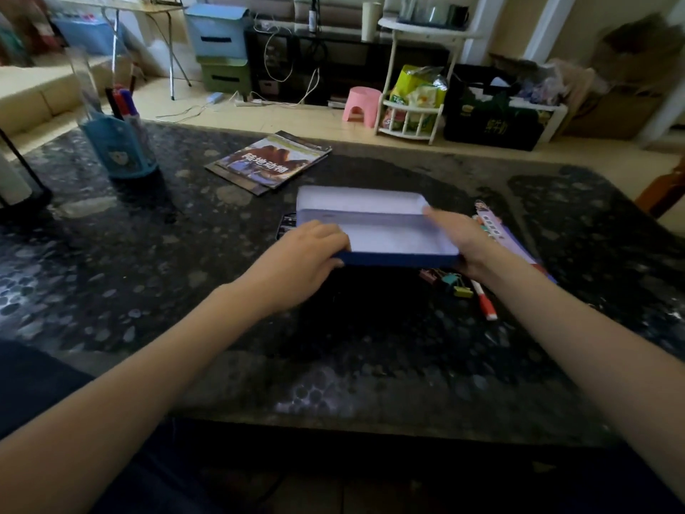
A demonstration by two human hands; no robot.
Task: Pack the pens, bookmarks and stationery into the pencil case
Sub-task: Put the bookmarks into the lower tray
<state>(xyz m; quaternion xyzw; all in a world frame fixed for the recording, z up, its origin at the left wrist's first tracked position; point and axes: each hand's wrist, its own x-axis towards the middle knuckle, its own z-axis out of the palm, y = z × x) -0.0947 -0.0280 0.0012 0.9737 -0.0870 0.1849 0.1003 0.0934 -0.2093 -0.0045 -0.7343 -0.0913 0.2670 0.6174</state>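
Observation:
A blue pencil case [385, 239] with a pale inside lies open in the middle of the dark table, its lid tipped back, nothing visible inside it. My left hand [307, 261] grips its near left corner. My right hand [459, 235] holds its right end, fingers curled over the rim. To the right, partly under my right wrist, lie bookmarks [493, 224]. Coloured binder clips [454, 281] and a red-and-white pen [485, 302] lie just in front of the case's right corner. A dark small item [287, 222] peeks out at the case's left.
A blue pen holder [118, 146] with markers stands at the far left of the table [185, 291]. Books [270, 161] lie behind the case. A black stand [22, 194] sits at the left edge. Beyond the table are a pink stool [361, 105] and a white rack [411, 109].

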